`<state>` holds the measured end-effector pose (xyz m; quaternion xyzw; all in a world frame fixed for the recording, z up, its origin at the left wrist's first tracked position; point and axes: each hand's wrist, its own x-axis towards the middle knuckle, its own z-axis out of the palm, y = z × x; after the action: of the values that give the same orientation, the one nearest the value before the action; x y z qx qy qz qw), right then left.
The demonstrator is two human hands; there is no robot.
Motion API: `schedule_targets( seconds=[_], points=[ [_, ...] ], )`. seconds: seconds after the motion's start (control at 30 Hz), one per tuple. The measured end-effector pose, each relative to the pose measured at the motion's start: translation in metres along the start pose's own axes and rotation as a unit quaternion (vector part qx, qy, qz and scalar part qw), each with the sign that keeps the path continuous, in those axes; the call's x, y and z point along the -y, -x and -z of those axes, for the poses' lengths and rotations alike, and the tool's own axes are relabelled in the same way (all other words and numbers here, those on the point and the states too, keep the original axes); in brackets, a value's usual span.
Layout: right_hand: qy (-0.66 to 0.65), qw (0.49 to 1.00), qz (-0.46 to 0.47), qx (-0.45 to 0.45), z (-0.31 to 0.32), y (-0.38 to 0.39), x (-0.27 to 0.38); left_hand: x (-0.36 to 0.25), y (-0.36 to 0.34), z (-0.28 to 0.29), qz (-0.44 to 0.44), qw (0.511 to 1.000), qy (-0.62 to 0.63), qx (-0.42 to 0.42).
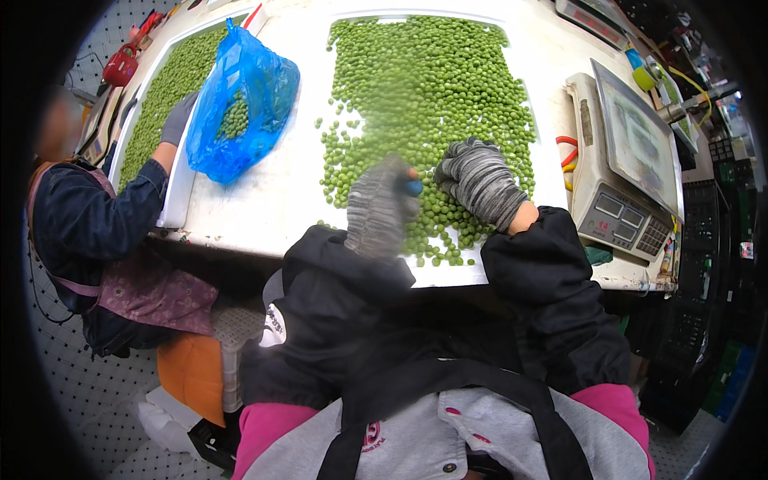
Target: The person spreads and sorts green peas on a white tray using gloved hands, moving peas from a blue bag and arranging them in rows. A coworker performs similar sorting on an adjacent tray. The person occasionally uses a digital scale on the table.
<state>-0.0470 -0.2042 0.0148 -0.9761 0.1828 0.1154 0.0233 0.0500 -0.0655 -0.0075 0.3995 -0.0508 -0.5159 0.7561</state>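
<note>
Loose green peas cover much of a white tray in front of me, thinning out toward its near end. My left hand, in a grey knitted glove, is over the near left part of the peas and smeared by motion. A bit of blue shows at one of its fingertips; its grip is unclear. My right hand, in a striped grey glove, rests on the peas at the right with its fingers curled under. Whatever those fingers hold is hidden.
Right of the tray stands a weighing scale, with red-handled pliers beside it. To the left are a blue plastic bag with peas in it and a second pea tray, where a co-worker's gloved hand reaches in.
</note>
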Motion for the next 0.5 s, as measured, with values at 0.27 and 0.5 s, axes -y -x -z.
schedule_targets(
  seconds=[0.27, 0.5],
  points=[
    [-0.13, 0.989, -0.011, -0.076, -0.006, 0.001, -0.013, 0.0, 0.001, -0.002, 0.001, 0.999, 0.036, -0.004],
    [-0.393, 0.89, -0.015, -0.229, -0.016, 0.01, -0.027, -0.002, 0.004, -0.009, 0.016, 0.998, -0.037, -0.058]
  ],
)
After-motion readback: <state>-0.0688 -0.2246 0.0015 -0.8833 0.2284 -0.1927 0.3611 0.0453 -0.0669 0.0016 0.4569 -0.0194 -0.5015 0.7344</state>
